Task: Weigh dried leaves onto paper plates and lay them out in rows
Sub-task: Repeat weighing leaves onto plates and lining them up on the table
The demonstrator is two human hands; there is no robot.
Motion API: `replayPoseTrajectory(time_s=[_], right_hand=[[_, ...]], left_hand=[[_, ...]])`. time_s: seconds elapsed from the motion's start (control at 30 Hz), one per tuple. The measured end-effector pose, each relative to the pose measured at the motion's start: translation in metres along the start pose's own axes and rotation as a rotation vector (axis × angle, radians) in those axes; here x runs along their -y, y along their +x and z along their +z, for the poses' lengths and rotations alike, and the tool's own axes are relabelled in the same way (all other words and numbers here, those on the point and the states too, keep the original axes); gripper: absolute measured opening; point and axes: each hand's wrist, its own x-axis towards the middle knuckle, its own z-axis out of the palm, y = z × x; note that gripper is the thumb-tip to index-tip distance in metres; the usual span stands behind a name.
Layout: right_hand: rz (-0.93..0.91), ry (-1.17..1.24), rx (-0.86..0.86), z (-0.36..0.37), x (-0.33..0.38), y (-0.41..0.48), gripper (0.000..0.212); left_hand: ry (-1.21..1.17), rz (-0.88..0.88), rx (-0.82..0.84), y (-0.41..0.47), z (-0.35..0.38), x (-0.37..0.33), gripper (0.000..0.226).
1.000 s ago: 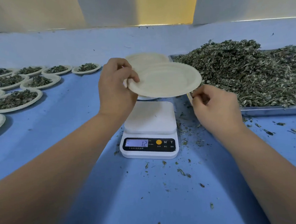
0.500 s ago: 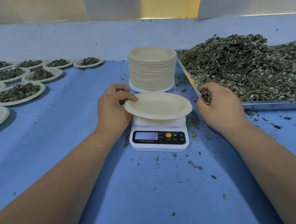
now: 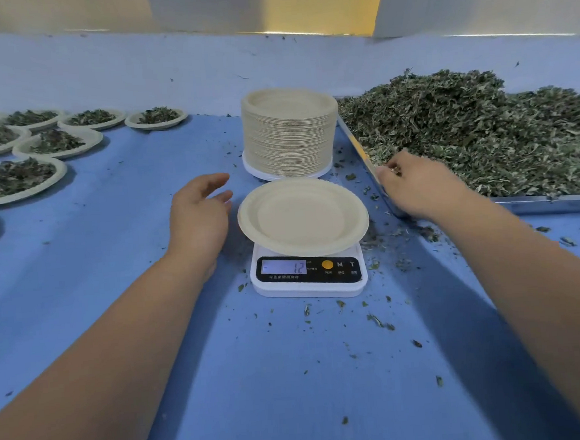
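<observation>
Sitting level on the scale [image 3: 309,287], centre of table [image 3: 94,240]: 1 paper plate [image 3: 303,217], empty, hollow side up, round so no long axis; pale cream pressed fibre, matte, raised rim w/ shallow flat well; overhangs the scale platform on all sides. Scale: white plastic, rounded-rect., black front panel facing the person, lit display reads 12, orange button. Left grip [image 3: 196,223]: fingers apart and relaxed, holding nothing, just beside plate's left rim, not touching. Right grip [image 3: 417,190]: over near-left corner of tray [image 3: 548,201], fingers curled down into the dried leaves [image 3: 464,132]; whether clamped on any, cannot tell. Leaves: grey-green, crumpled, flaky, heaped high in the tray, which is shallow metal w/ a shiny rim, at right of the scale. Plate stack [image 3: 289,134]: tall, same cream plates, ribbed side, upright on a white base, directly behind the scale and touching or nearly touching the tray edge. Filled plates [image 3: 61,154]: approx. a dozen in view, far left, set out in rows, each w/ a small leaf mound. Table surface: smooth blue sheet, leaf crumbs [image 3: 378,320] scattered round and in front of the scale. Room: pale wall panels behind, one yellow strip [image 3: 324,1].
</observation>
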Motion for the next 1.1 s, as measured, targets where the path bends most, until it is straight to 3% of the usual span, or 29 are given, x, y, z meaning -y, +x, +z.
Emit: replayPoseTrajectory(time_s=[0.1,0.27,0.4,0.57,0.67,0.77,1.03,1.1], right_hand=[[0.114,-0.044,0.237,-0.006,0.001,0.021,0.080],[0.070,0.034,0.376,-0.004,0.009,0.026,0.083],[-0.012,0.016,0.204,0.001,0.007,0.027,0.059],[-0.063,-0.108,-0.070,-0.002,-0.004,0.017,0.053],[-0.022,-0.197,0.078,-0.001,-0.002,0.012,0.055],[-0.045,-0.052,0.164,0.006,0.001,0.009,0.053],[-0.035,0.180,-0.150,-0.002,-0.005,0.014,0.042],[-0.033,0.171,-0.150,-0.002,-0.007,0.014,0.042]], left_hand=[[-0.249,-0.123,0.035,-0.008,0.009,-0.010,0.029],[-0.362,-0.247,0.156,-0.016,0.016,-0.016,0.034],[-0.431,-0.304,0.167,-0.018,0.016,-0.019,0.037],[-0.508,-0.361,0.120,-0.024,0.020,-0.018,0.035],[-0.503,-0.370,0.132,-0.028,0.024,-0.017,0.024],[-0.464,-0.395,0.139,-0.031,0.025,-0.019,0.019],[-0.455,-0.373,0.090,-0.033,0.029,-0.019,0.026],[-0.469,-0.382,0.110,-0.033,0.030,-0.018,0.021]])
